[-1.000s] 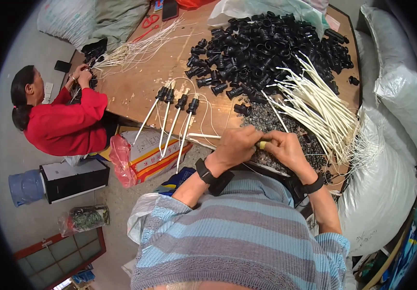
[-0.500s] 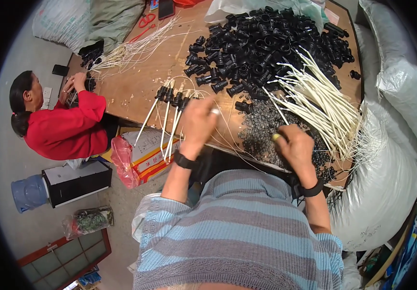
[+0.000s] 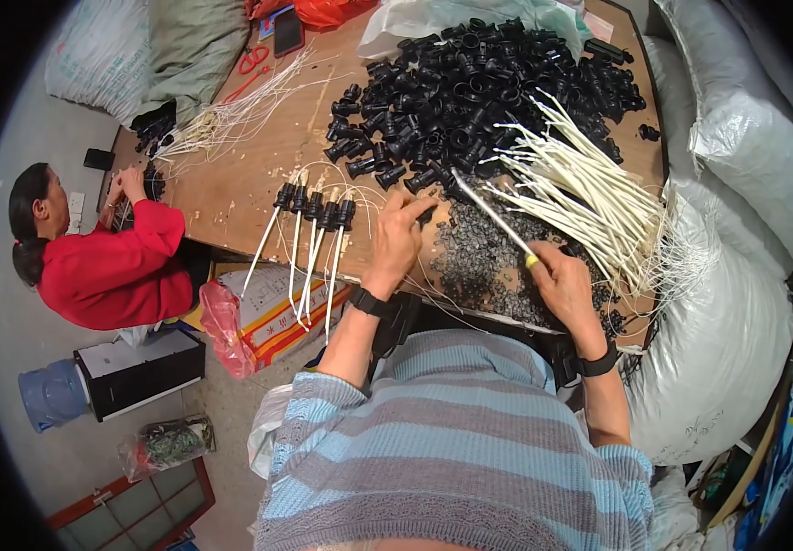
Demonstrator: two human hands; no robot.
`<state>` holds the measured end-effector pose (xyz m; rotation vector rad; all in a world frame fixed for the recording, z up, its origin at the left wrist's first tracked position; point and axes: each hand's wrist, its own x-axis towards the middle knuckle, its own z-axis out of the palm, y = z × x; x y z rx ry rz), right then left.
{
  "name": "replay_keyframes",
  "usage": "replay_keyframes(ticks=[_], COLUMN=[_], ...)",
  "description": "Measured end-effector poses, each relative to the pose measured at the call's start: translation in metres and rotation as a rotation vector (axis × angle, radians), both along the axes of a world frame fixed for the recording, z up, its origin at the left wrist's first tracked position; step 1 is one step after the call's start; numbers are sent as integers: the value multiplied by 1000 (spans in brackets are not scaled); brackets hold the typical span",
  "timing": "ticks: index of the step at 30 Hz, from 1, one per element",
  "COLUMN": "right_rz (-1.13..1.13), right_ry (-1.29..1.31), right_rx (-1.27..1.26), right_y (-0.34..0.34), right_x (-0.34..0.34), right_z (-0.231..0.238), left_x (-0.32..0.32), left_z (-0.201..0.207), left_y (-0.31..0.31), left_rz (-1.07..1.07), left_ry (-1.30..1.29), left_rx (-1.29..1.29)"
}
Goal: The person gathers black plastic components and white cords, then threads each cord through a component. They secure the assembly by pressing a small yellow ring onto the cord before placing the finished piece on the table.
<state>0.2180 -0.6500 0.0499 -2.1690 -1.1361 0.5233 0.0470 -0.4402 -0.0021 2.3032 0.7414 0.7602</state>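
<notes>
My left hand (image 3: 400, 237) reaches over the wooden table (image 3: 231, 184), its thumb and forefinger pinched on a black socket (image 3: 426, 217) at the near edge of a big heap of black sockets (image 3: 470, 87). My right hand (image 3: 564, 283) grips a screwdriver (image 3: 496, 219) by its yellow handle, with the shaft pointing up and left over a patch of small dark parts (image 3: 484, 262). Left of my left hand lies a row of sockets fitted with white wires (image 3: 314, 209), the wires hanging over the table's front edge. A bundle of white wires (image 3: 589, 197) lies to the right.
A person in a red top (image 3: 112, 266) works at the table's left corner beside more wires and sockets (image 3: 194, 129). Big white sacks (image 3: 736, 275) press against the right side. On the floor stand a black box (image 3: 139, 367), a water bottle (image 3: 52, 395) and a red bag (image 3: 222, 321).
My hands were together at the front edge. The left hand went out to the row of wired sockets, then right to the heap's edge. The right hand drew away to the right with the screwdriver.
</notes>
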Motion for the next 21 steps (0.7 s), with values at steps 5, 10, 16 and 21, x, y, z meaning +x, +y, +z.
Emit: replay_keyframes(ticks=[5,10,16,21], right_rz=[51,80,60,137], right_ry=[56,79,130,189], right_rx=[-21,-1,-67,41], right_y=[-4,-3,0,0], right_x=[1,-4,-8,-7], right_z=[-4,-12,-1,-2], left_x=[-9,-7,-11,-7], left_z=[3,-2,0,17], left_y=[3,2,1,-5], left_rz=[8,14,37,-21], left_ry=[-13,150,148,55], left_rx=[-16,32,120,-81])
